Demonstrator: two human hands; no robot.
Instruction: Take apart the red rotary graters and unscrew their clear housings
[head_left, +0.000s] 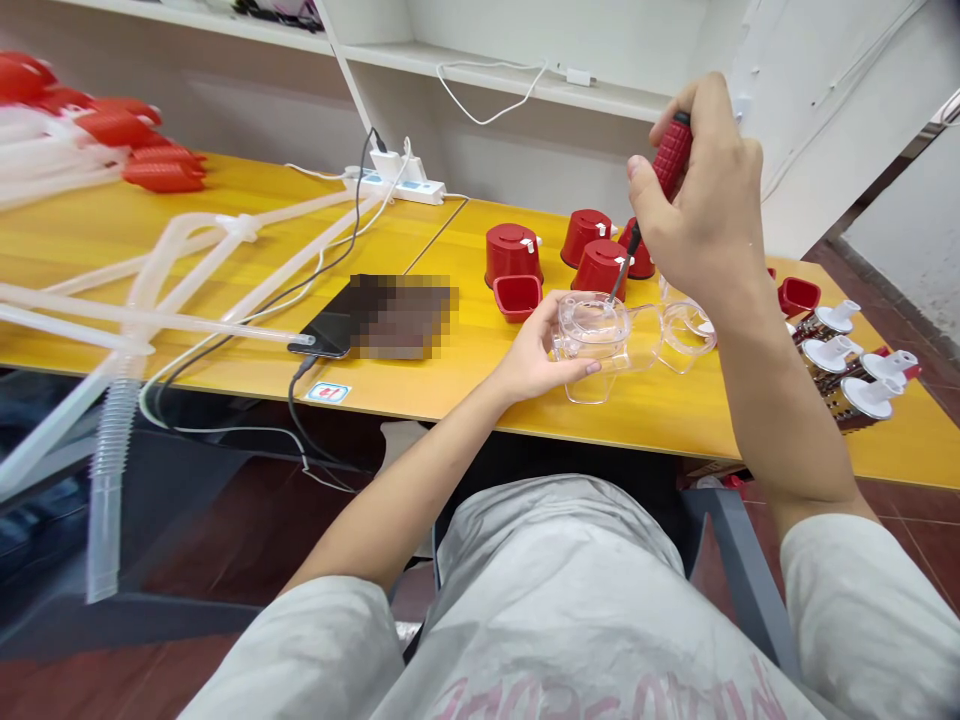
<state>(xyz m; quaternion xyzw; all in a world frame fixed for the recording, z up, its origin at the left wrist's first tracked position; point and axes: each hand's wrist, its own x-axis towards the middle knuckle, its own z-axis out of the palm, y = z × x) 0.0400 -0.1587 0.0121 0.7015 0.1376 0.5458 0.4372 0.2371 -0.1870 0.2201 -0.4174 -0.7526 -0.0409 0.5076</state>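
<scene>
My left hand [541, 355] is closed round the side of a clear plastic housing [596, 325] near the table's front edge. In my right hand [709, 190], raised above it, is a screwdriver with a red ribbed handle [673, 155]. Its dark shaft slants down, and the tip meets the upper part of the housing; what lies under the tip is too small to make out. Another clear plastic part [686, 335] lies just right of the housing, partly behind my right forearm. Several red cups [512, 255] stand upside down behind, with a small red hopper [517, 297] before them.
Metal grater drums with white ends [862, 395] stand at the right. A phone [330, 330] with a cable lies left of my hands. Clear hoses [187, 265] and red hand pumps [163, 168] cover the left side. A power strip [397, 187] sits at the back below white shelves [510, 85].
</scene>
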